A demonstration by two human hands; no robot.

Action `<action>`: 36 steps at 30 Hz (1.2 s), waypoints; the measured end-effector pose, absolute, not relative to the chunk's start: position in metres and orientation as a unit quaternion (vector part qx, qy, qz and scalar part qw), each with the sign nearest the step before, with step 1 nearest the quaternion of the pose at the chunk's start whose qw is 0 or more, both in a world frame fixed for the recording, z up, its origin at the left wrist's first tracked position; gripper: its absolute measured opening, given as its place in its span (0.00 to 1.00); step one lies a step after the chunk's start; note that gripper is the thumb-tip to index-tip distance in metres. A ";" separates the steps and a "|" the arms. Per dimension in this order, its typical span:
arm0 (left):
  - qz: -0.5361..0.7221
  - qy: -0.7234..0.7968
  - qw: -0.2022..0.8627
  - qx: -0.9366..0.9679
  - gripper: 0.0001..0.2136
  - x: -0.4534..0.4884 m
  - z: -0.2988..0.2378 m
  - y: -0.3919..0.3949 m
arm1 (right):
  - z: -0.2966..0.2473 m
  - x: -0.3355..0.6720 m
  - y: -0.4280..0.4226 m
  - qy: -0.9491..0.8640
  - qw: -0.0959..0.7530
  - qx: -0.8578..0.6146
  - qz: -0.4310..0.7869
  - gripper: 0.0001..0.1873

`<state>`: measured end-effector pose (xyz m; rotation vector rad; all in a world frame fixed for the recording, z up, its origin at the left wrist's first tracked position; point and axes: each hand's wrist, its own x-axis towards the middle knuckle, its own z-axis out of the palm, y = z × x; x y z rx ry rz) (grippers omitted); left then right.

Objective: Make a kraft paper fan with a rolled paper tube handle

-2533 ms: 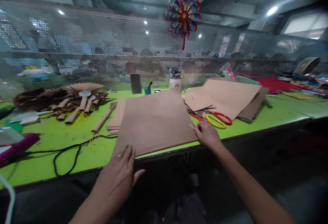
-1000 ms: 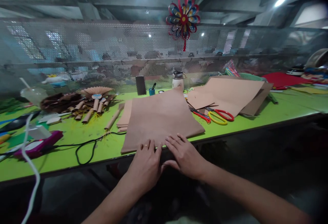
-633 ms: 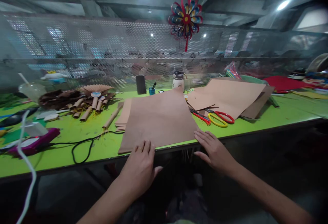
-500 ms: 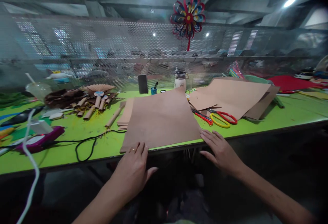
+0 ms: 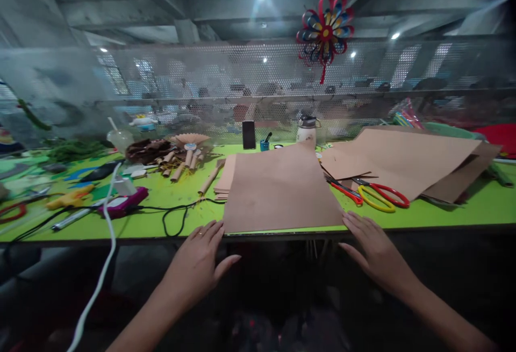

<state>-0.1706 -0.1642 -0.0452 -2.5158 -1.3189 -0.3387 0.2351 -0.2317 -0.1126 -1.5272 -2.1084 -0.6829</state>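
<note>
A large sheet of brown paper point(image 5: 282, 191) lies at the front edge of the green table point(image 5: 455, 215). My left hand point(image 5: 203, 252) rests on the table edge by the sheet's near left corner, fingers stretched out and thumb apart. At the near right corner, the fingertips of my right hand point(image 5: 373, 247) touch the table and the paper's edge, with the thumb spread away. Neither hand grips anything. Right of the sheet lie scissors with yellow and red handles point(image 5: 377, 204) and a red-handled tool point(image 5: 352, 196), its far end partly hidden.
More brown sheets point(image 5: 407, 158) lie at right. Small folded-paper fans point(image 5: 189, 148) and cut brown pieces point(image 5: 226, 177) lie left, near a purple power strip point(image 5: 124, 201) with a white cable point(image 5: 107, 255). A phone point(image 5: 249, 134) and a bottle point(image 5: 307, 129) stand behind.
The camera view has turned left, so the table's things appear farther right. My left hand has shifted from the sheet's near edge to beside its left corner; the right hand stays at the right corner.
</note>
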 end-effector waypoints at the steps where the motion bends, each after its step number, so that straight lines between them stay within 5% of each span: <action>1: -0.125 -0.458 0.138 -0.869 0.29 -0.172 -0.046 -0.164 | -0.114 0.235 -0.232 -0.764 0.225 -0.551 -0.251 0.29; 24: -0.142 -0.449 0.133 -0.872 0.24 -0.167 -0.046 -0.168 | -0.109 0.252 -0.234 -0.767 0.174 -0.549 -0.283 0.33; 36: -0.166 -0.384 0.088 -0.904 0.22 -0.122 -0.045 -0.171 | -0.047 0.206 -0.201 -0.797 0.116 -0.542 -0.239 0.23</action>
